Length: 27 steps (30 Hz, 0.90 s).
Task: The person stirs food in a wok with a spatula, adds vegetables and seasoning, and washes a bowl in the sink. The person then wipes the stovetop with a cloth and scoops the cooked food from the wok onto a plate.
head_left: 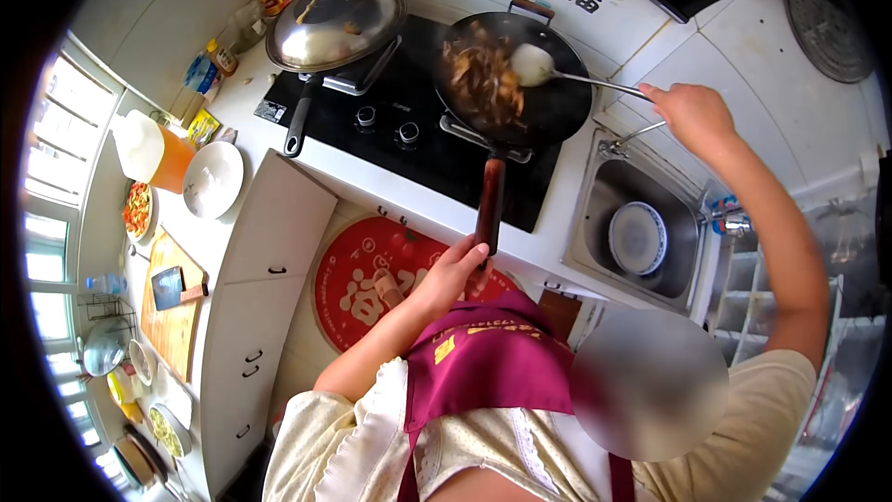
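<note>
My left hand (455,271) is closed around the lower end of the dark wooden handle of a black wok (560,118), which sits on the right burner. Brown sliced food (483,84) lies in the wok, on its left side, slightly blurred. My right hand (692,116) grips the far end of the long metal handle of a spatula (533,66). The spatula's pale, wide head is inside the wok, touching or just beside the food. What the underside of the spatula head carries is hidden.
A lidded pan (336,23) stands on the left burner of the black stove (372,153). Right of the stove, a sink (595,214) holds a bowl (638,238). Along the left counter are a white plate (214,179), an oil jug (153,151) and a cleaver (169,288) on a cutting board (167,339).
</note>
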Available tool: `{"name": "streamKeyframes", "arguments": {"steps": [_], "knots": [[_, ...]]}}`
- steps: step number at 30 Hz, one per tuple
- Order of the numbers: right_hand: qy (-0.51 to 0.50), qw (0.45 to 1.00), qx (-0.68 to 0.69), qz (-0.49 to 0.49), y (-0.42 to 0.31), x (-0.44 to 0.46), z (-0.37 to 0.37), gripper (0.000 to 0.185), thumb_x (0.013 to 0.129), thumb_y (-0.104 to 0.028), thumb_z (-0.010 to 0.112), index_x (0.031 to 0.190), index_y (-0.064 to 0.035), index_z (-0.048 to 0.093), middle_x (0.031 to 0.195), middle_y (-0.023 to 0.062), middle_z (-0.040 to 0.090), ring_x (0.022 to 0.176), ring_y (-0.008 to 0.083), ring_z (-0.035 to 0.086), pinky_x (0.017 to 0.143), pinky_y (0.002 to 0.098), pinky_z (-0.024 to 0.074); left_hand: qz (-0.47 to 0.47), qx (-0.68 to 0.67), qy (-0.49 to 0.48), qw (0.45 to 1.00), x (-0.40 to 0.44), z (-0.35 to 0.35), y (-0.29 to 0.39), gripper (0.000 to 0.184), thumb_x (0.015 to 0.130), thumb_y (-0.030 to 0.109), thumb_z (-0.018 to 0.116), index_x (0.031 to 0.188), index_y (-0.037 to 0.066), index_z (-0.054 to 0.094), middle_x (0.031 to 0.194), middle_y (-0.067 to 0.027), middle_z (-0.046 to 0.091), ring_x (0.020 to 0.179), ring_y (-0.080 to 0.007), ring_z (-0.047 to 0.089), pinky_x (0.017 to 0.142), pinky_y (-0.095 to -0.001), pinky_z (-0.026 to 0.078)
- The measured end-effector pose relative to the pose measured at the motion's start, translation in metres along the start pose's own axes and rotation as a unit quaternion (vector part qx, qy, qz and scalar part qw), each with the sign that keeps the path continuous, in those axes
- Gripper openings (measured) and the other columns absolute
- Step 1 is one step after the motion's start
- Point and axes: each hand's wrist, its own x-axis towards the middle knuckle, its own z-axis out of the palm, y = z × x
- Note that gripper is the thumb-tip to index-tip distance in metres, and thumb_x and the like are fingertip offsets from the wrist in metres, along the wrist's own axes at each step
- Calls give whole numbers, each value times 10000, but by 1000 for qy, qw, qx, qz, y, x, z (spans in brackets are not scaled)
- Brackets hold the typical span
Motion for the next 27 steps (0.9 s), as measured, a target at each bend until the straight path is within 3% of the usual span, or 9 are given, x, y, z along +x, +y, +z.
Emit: {"name": "streamKeyframes", "arguments": {"steps": [6, 9, 12, 15, 18, 21, 23, 25, 27], "knots": [[-229, 960, 124, -106, 2, 20, -39, 215, 862, -194, 543, 1003, -77, 655, 891, 130, 649, 860, 302, 601, 773, 412, 466, -15, -10, 5, 1000, 0, 2, -1, 249, 982, 269, 413, 1106, 61, 471, 822, -22, 504, 628, -102, 463, 578, -240, 385], [-216, 917, 330, -59, -22, 53, 0, 254, 890, -220, 527, 1072, -78, 632, 771, 93, 620, 675, 207, 573, 608, 349, 458, -15, -23, 15, 1000, -4, 7, 1, 265, 982, 283, 415, 1114, 61, 473, 831, -18, 508, 629, -101, 462, 587, -241, 388], [-268, 823, 481, 140, -8, 67, 14, 313, 912, -251, 506, 1181, -112, 586, 661, 19, 528, 511, 91, 432, 435, 259, 336, -13, -25, 9, 1000, -2, 5, -1, 277, 982, 294, 418, 1123, 62, 472, 830, -13, 512, 629, -97, 461, 592, -239, 388], [-287, 775, 523, 209, 29, 45, -3, 367, 921, -265, 495, 1271, -157, 527, 644, -31, 462, 458, 37, 318, 384, 208, 212, -12, -21, 2, 1000, -1, 1, -3, 276, 982, 293, 416, 1130, 66, 472, 827, -11, 511, 628, -94, 458, 591, -236, 385], [-263, 756, 548, 242, 44, 23, -14, 380, 917, -257, 501, 1283, -157, 520, 640, -31, 455, 441, 34, 284, 378, 200, 189, -16, -18, 2, 1000, -1, 2, -2, 274, 983, 287, 413, 1128, 62, 471, 830, -12, 510, 629, -93, 459, 591, -235, 384], [-222, 783, 525, 249, 39, 29, 26, 377, 923, -254, 499, 1277, -127, 529, 710, 19, 556, 498, 87, 418, 419, 247, 339, -20, -21, 10, 1000, -2, 3, 1, 267, 983, 284, 411, 1118, 62, 472, 830, -11, 509, 630, -93, 460, 589, -235, 385], [-170, 851, 459, 192, -1, 28, 47, 359, 927, -232, 503, 1246, -73, 547, 869, 95, 648, 681, 159, 548, 630, 315, 472, -23, -6, 12, 1000, -3, 2, 1, 264, 982, 284, 412, 1107, 59, 472, 819, -10, 504, 623, -92, 456, 581, -237, 383], [-127, 887, 438, 71, -15, 20, 84, 339, 928, -204, 503, 1212, -25, 553, 1030, 128, 657, 888, 184, 575, 843, 325, 445, -13, 1, 16, 1000, -2, -5, -5, 328, 983, 285, 407, 1197, 40, 457, 851, -27, 536, 646, -94, 487, 595, -237, 411], [-126, 887, 443, 37, -12, 11, 75, 326, 931, -173, 486, 1209, -15, 549, 1079, 138, 652, 987, 204, 601, 863, 311, 443, 4, 5, 37, 999, -19, -5, 2, 445, 986, 304, 402, 1337, 32, 378, 930, -59, 577, 705, -110, 543, 650, -247, 463]]}}
